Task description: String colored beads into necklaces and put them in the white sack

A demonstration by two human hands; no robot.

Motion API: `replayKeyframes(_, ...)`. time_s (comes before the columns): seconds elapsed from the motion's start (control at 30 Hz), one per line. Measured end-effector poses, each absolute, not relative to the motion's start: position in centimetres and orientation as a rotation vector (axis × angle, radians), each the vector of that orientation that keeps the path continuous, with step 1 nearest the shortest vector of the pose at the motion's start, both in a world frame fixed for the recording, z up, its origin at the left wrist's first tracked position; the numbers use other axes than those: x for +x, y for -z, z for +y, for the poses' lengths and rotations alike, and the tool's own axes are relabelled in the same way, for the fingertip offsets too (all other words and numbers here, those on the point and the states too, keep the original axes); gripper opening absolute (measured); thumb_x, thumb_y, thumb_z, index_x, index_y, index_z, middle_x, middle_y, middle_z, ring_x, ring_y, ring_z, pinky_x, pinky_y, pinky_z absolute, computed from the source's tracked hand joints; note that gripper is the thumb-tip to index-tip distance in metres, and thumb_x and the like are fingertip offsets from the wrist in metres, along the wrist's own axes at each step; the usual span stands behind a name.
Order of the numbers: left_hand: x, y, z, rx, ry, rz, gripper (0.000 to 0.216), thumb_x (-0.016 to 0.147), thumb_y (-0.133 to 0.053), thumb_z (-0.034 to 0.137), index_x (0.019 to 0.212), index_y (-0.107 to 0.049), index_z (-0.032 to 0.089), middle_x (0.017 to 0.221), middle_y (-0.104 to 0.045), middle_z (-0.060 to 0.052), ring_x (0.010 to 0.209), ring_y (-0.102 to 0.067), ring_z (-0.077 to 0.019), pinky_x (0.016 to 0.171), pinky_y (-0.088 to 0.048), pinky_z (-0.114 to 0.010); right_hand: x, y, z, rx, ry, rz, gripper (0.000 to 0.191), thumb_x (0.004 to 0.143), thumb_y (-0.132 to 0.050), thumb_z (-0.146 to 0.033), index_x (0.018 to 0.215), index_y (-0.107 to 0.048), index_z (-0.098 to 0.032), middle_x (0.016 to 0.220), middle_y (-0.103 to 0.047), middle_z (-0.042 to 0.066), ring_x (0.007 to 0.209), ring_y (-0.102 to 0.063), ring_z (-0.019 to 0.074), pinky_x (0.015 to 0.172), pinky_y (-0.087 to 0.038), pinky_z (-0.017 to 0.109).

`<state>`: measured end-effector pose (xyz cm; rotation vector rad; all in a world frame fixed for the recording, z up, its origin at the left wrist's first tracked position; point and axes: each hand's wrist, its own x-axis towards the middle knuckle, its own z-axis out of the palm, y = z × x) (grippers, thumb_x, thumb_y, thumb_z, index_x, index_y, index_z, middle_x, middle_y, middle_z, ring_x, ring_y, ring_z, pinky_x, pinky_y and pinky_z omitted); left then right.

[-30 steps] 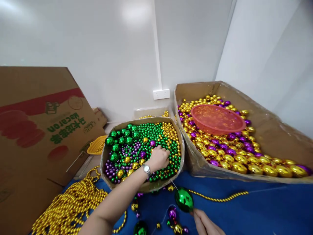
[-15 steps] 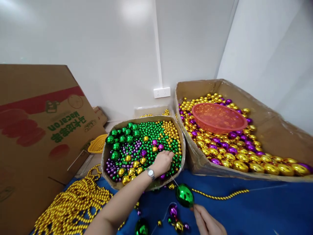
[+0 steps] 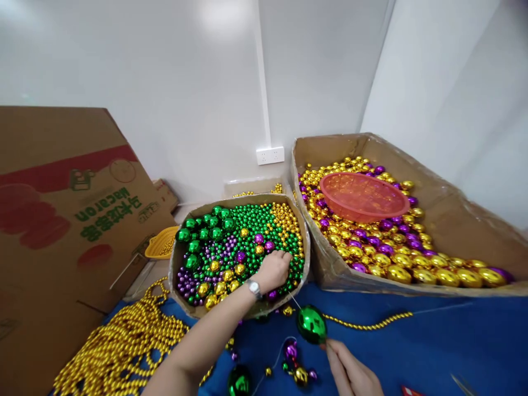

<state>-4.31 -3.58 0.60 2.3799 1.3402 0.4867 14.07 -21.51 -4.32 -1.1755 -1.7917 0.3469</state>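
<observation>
My left hand (image 3: 274,270), with a watch on its wrist, reaches over the right front of a cardboard box (image 3: 307,264) of small green, purple and gold beads (image 3: 251,217). Its fingers are curled closed, and what they hold, if anything, is hidden. In front of this box my right hand (image 3: 350,369) pinches the lower end of a large shiny green bead (image 3: 312,324). From the top of that bead a thin cord (image 3: 294,300) runs up towards my left hand. Loose purple and gold beads (image 3: 301,376) and another large green bead (image 3: 240,380) rest on the blue cloth below.
A larger box (image 3: 330,278) of gold and purple beads stands right, a red basket (image 3: 365,198) inside. Gold bead strings (image 3: 124,344) lie left, beside a big carton (image 3: 49,220) and a yellow basket (image 3: 159,250). A gold string (image 3: 371,326) lies on the blue cloth (image 3: 445,341).
The view has shifted slightly, bringing a red item and a thin metallic thing in at the bottom right. Both hands keep nearly the same pose, with the green bead still in my right.
</observation>
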Motion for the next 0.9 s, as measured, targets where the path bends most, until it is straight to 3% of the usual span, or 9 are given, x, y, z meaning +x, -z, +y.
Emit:
replayKeyframes(0.17, -5.9, -1.9, -6.8, 1.881, -0.749, 1.207, 0.026, 0.091, -0.045, 0.025, 0.110, -0.055, 0.010, 0.091, -0.066, -0.011, 0.081, -0.065, -0.0175, 0.070, -0.051, -0.028, 14.6, 4.6, -21.5, -1.232, -0.346, -1.765, 0.024, 0.097, -0.038, -0.029, 0.100, -0.059, -0.018, 0.088, -0.073, 0.008, 0.074, -0.072, 0.0145, 0.066, -0.054, 0.013)
replayKeyframes(0.3, -6.5, -2.3, -9.7, 0.923, -0.981, 0.861, 0.027, 0.077, -0.070, 0.028, 0.097, -0.065, 0.010, 0.089, -0.068, -0.009, 0.080, -0.067, -0.0168, 0.073, -0.052, -0.026, 14.5, 4.6, -21.4, -1.254, -0.369, -1.803, 0.025, 0.096, -0.038, -0.029, 0.102, -0.060, -0.018, 0.090, -0.073, 0.007, 0.077, -0.072, 0.0145, 0.069, -0.054, 0.014)
replayKeyframes(0.37, -6.6, -2.5, -10.6, 0.730, -1.001, 0.793, 0.026, 0.073, -0.075, 0.026, 0.093, -0.068, 0.010, 0.088, -0.069, -0.009, 0.079, -0.067, -0.0156, 0.072, -0.053, -0.023, 14.3, 4.4, -21.4, -1.239, -0.365, -1.806, 0.026, 0.097, -0.038, -0.029, 0.101, -0.061, -0.019, 0.090, -0.074, 0.007, 0.078, -0.072, 0.0145, 0.069, -0.055, 0.014)
replayKeyframes(0.9, -6.8, -2.9, -12.1, 0.746, -0.991, 0.745, 0.024, 0.076, -0.073, 0.025, 0.094, -0.071, 0.009, 0.092, -0.069, -0.012, 0.071, -0.064, -0.0116, 0.066, -0.050, -0.020, 14.4, 4.7, -21.6, -1.226, -0.344, -1.823, 0.029, 0.097, -0.037, -0.031, 0.102, -0.063, -0.018, 0.090, -0.074, 0.007, 0.079, -0.072, 0.0158, 0.070, -0.057, 0.017)
